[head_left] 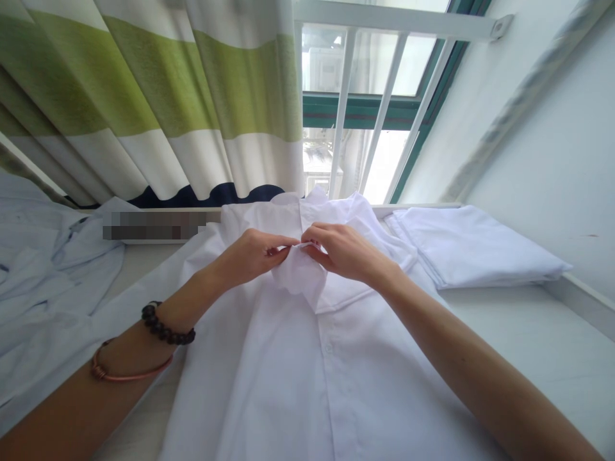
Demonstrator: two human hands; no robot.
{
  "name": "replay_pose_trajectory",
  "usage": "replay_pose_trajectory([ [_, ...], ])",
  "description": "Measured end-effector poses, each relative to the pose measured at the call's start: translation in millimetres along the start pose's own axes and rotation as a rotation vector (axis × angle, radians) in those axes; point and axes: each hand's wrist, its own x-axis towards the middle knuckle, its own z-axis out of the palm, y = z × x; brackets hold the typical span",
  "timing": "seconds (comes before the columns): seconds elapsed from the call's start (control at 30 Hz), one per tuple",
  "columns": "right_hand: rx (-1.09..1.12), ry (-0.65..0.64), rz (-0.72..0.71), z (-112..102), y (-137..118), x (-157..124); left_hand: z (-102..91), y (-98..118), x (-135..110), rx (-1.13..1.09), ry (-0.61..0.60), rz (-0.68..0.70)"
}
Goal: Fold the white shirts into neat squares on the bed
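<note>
White garment [283,384], lying front side up in the middle of the scene, its collar [287,199] at the far end and its body running toward the near edge! And here are the hands on it: left hand [254,255] pinching narrow, thumb against fingers, a bit of the raised cloth between them. Right hand [339,246] just beside it, also pinching narrow on the same gathered fold, fingers curled over the top. Fingertips are nearly meeting over the front, well toward the collar end!

Nearer, below the fold, a small button [328,347] shows on the front strip. On the left arm, a dark bead bracelet [166,330], and nearer still a copper-coloured bangle [132,378].

Outward now: on the right, a folded white cloth [480,246] lies flat on the pale surface [528,346], just beside the garment. On the left, rumpled white clothes [38,269] lie heaped. Far left hangs a green-and-cream curtain [158,83]; far right of it, a white railing [398,22] stands before a teal window frame [379,109].
</note>
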Motion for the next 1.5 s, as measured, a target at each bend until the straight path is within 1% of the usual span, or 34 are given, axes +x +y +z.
replay_pose_trajectory([
  [0.2,0.007,-0.004,0.012,1,2,0,1.5,2,-1,-0.037,0.011,-0.064],
  [0.4,-0.072,0.007,0.099,6,-3,1,1.6,8,0,0.010,0.045,-0.074],
  [0.5,-0.108,0.017,0.125,8,-6,2,2.5,12,0,0.036,0.073,-0.104],
  [0.57,-0.098,0.027,0.112,8,-7,2,0.2,11,1,-0.027,0.044,-0.155],
  [0.63,-0.034,0.041,0.072,9,-5,2,-4.2,7,1,-0.176,-0.041,-0.221],
  [0.73,0.133,0.070,-0.003,10,-1,2,-9.0,-3,1,-0.418,-0.158,-0.294],
  [0.83,0.314,0.112,-0.023,12,3,2,-7.1,-13,-1,-0.564,-0.167,-0.341],
  [1.0,0.507,0.179,0.014,15,5,4,0.2,-19,-4,-0.642,-0.144,-0.363],
  [1.17,0.608,0.138,0.042,17,6,3,-0.3,-16,-4,-0.650,-0.182,-0.363],
  [1.27,0.607,0.094,-0.008,18,5,2,-1.3,-13,-4,-0.644,-0.215,-0.344],
  [1.33,0.557,0.089,-0.050,18,4,2,-0.8,-14,-4,-0.650,-0.207,-0.338],
  [1.5,0.375,0.159,-0.071,17,3,3,4.9,-18,-4,-0.686,-0.071,-0.356],
])
